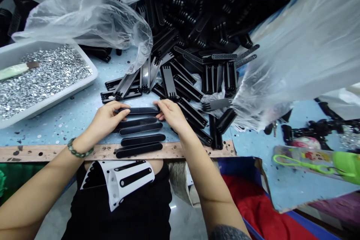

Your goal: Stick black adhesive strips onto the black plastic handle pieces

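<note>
The left hand [111, 117] and the right hand [171, 114] hold one black strip [142, 111] between them, just above the blue table [75, 120]; the left one pinches its left end between thumb and fingers, and the fingers of the right one are closed at its right end. Nearer to the body, four more strips [143, 140] lie in a loose row, and the nearest of them rests on the wooden edge [28, 153]. At the left stands a white tray [47, 105], which contains a wide layer of small, shiny silver pieces [59, 69]; a brush [15, 70] with pale green handle lies upon these pieces. Behind the hands there is a big heap of black parts [168, 80], with a clear bag [87, 17] at its left and another clear bag [306, 48] at its right; how many parts are inside the bags, I cannot tell. On the right side of the table a bottle [306, 157] with a green cap [347, 167] lies on its side, and its content is not clear to see. Below the table, a blue bin [236, 164] holds red cloth [253, 202]. On the lap rests a white sheet [135, 176], which carries black strip shapes.
</note>
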Demonstrator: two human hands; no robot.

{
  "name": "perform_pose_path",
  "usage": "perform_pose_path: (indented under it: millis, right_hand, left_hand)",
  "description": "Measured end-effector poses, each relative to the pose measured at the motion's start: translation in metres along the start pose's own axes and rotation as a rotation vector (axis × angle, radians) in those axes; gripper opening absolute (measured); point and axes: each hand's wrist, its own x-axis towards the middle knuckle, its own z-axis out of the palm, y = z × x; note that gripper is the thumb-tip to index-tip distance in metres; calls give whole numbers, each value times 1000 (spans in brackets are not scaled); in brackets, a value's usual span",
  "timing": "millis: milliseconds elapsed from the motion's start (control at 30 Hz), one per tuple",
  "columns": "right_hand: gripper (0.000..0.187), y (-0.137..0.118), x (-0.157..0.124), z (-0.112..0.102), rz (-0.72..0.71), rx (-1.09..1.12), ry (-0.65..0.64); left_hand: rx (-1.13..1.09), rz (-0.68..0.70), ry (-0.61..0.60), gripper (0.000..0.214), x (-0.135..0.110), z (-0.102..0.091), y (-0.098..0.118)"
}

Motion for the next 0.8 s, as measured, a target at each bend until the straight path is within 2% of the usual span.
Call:
perform_pose_path:
  millis: [67,133,200,233,333,500,600,800]
  right_hand:
    - [35,1,-17,-9,-107,-94,167]
    - [32,4,-37,-17,-142,-118,245]
    - [28,10,-55,-20,-103,-82,165]
    - [26,13,-61,-19,-98,-76,111]
    - [25,20,-69,-15,-199,-163,22]
    - [27,22,-65,-13,-389,-358,-70]
    - [25,23,-64,-14,-499,-454,-64]
    - [27,34,-62,-14,-728,-708,3]
  left_hand:
    - [196,59,18,47,-9,-6,9]
    - [380,128,113,50,-24,-11,20]
    - [453,238,212,47,-40,-14,27]
    - [460,311,225,42,-47,-13,29]
    - [479,503,116,30,-56,-8,29]
    - [492,565,45,30,-49,0,33]
    - [563,627,-36,34,-50,8,39]
    - [783,623,-112,88,-62,36,23]
